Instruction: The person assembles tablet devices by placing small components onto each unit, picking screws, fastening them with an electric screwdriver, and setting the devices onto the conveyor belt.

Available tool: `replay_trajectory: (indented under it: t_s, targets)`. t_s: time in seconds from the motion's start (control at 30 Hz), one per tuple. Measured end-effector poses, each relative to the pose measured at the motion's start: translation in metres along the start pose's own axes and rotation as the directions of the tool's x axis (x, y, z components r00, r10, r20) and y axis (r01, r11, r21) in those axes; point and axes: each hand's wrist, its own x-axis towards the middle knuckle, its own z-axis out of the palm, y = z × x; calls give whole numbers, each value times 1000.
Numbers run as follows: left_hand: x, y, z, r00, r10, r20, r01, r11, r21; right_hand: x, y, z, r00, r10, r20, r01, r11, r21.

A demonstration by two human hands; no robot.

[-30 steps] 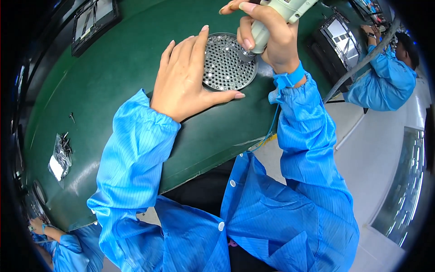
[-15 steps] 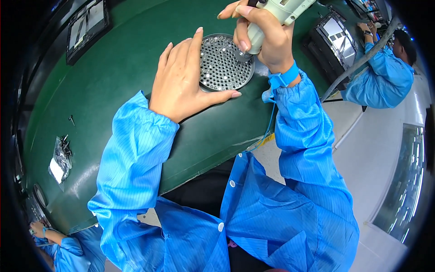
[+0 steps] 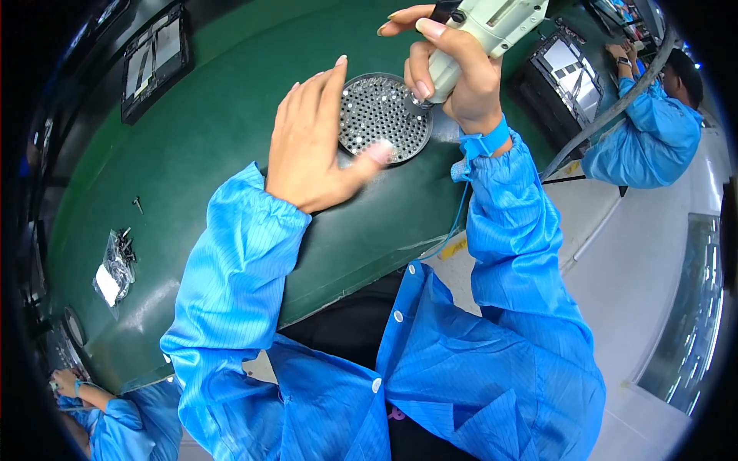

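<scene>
A round perforated metal tray (image 3: 384,115) holding several small screws lies on the green bench mat (image 3: 215,131). My left hand (image 3: 315,146) rests flat beside it, the thumb lying on the tray's near rim, fingers spread. My right hand (image 3: 453,77) grips a pale electric screwdriver (image 3: 484,34) held upright, its tip down at the tray's right edge. Both forearms wear blue sleeves, and a blue strap circles my right wrist.
A dark framed panel (image 3: 154,65) lies at the far left of the mat, another panel (image 3: 565,77) at the right. A small bag of screws (image 3: 115,265) sits at the left edge. One person in blue (image 3: 653,123) works at the right, another's hand (image 3: 69,384) shows lower left.
The view has shifted slightly. My left thumb has slid onto the tray's rim; my right hand stays on the screwdriver at the tray's right edge.
</scene>
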Motion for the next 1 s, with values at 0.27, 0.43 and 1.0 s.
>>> replay_trajectory:
  t_s: [0.27, 0.43, 1.0]
  targets:
    - [138, -7, 27, 914, -350, -206, 171, 791, -588, -9, -53, -2, 994, 33, -102, -17, 988, 153]
    - [249, 79, 101, 641, -300, 707, 686, 636, -353, -36, -84, -35, 980, 69, -185, -54, 995, 86]
    - [269, 76, 190, 851, -352, 390, 502, 764, -404, -78, -121, -71, 969, 67, -238, -67, 998, 7]
